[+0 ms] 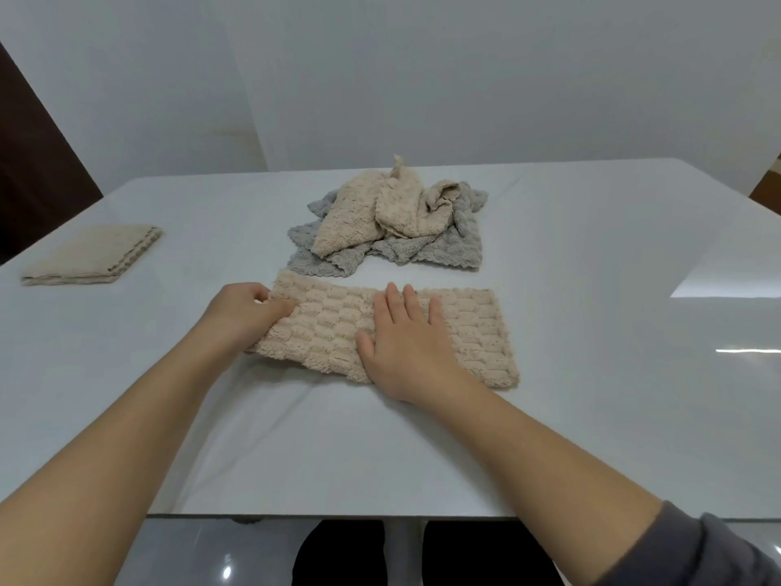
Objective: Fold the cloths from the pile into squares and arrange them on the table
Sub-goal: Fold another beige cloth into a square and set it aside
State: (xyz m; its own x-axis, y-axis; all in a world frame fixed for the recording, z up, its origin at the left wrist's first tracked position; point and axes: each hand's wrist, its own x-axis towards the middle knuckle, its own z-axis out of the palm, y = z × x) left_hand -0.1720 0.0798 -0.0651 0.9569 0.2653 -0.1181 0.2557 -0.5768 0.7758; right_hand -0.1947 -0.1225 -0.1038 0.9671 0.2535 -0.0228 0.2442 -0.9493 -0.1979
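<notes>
A beige fluffy cloth (473, 332) lies folded into a long rectangle on the white table (591, 416) in front of me. My left hand (243, 313) pinches its left end, fingers curled over the edge. Flat on the cloth's middle rests my right hand (405, 348), fingers straight and spread. Behind the cloth sits the pile (389, 226) of crumpled beige and grey cloths. A folded beige square (95, 255) lies at the far left of the table.
The table's near edge (338, 516) runs below my forearms, with the floor under it. A grey wall stands behind the table. A dark panel (38, 162) is at the far left.
</notes>
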